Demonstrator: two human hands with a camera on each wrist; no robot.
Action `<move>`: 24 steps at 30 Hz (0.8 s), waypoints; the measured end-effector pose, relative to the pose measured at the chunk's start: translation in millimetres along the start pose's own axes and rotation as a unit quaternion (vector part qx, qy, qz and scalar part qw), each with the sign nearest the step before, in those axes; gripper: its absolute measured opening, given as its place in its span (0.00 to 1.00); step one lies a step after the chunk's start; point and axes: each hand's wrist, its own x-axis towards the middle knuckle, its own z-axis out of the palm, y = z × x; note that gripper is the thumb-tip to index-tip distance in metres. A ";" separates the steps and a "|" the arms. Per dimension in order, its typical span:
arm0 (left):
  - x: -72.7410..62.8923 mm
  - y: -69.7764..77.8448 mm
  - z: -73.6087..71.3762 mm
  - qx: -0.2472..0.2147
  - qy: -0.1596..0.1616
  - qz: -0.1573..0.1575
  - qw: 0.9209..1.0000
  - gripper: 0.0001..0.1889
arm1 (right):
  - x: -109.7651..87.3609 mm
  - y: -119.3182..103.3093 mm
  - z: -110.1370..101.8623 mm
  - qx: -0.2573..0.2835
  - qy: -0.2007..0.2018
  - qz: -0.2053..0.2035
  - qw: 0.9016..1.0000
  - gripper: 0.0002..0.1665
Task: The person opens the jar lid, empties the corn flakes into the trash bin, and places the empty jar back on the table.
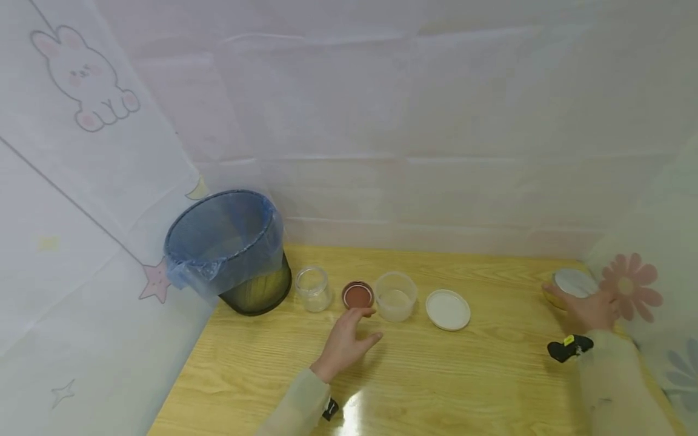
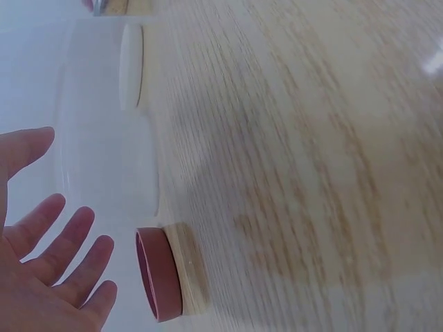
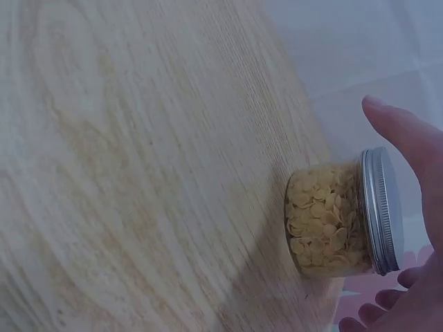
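Observation:
My right hand (image 1: 591, 309) is spread around a lidded jar (image 3: 329, 220) at the table's far right corner. The jar stands upright, full of pale yellow flakes under a ribbed silver lid (image 3: 381, 211). In the right wrist view the thumb stands apart from the jar on one side, the fingers lie on the other. My left hand (image 1: 346, 342) hovers with loosely bent fingers just in front of a reddish-brown lid (image 1: 358, 296), holding nothing. Close by are a clear plastic tub (image 1: 395, 297), a white lid (image 1: 448, 309) and a clear lidless jar (image 1: 313, 289).
A black mesh bin (image 1: 256, 293) lined with a blue bag (image 1: 218, 242) stands at the table's left rear. A cloth-covered wall (image 1: 409, 121) rises behind the wooden table (image 1: 463, 375), with more printed cloth at both sides.

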 end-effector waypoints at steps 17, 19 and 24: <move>-1.0 -6.8 3.5 0.018 0.006 0.018 1.000 0.26 | 7.7 -7.4 8.6 0.011 0.045 0.060 0.997 0.76; -1.0 -7.7 3.9 0.018 0.009 0.021 1.000 0.26 | 9.1 -7.0 9.1 0.004 0.042 0.068 0.997 0.77; -1.2 -8.6 4.7 0.017 0.013 0.023 1.000 0.26 | 12.9 -3.0 11.0 0.010 0.048 0.072 0.996 0.77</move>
